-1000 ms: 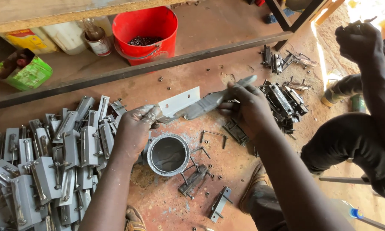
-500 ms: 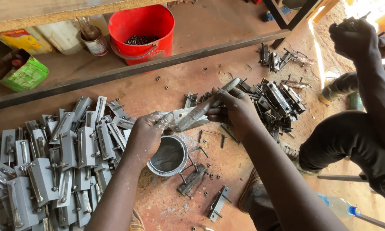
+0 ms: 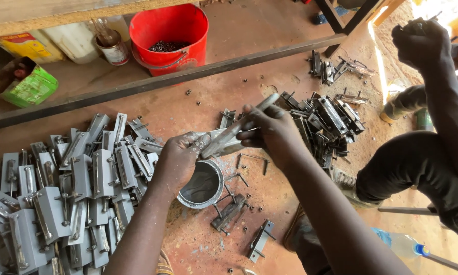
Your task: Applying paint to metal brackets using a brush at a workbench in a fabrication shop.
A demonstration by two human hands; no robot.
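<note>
Gripping a grey-painted flat metal latch plate [image 3: 224, 144] by one end, the left hand [image 3: 180, 155] holds it just above a small round tin of grey paint [image 3: 202, 186] on the rusty red floor [image 3: 208, 97]. The right hand [image 3: 269, 130] is closed around a thin paint-smeared brush handle [image 3: 259, 109], whose tip lies on the plate; the bristles are hard to make out. A heap of grey painted latches [image 3: 61, 188] runs off the left edge. Unpainted dark metal latches [image 3: 325, 119] are piled right of the hands. Another person's raised hand [image 3: 420, 43] is partly washed out by glare.
</note>
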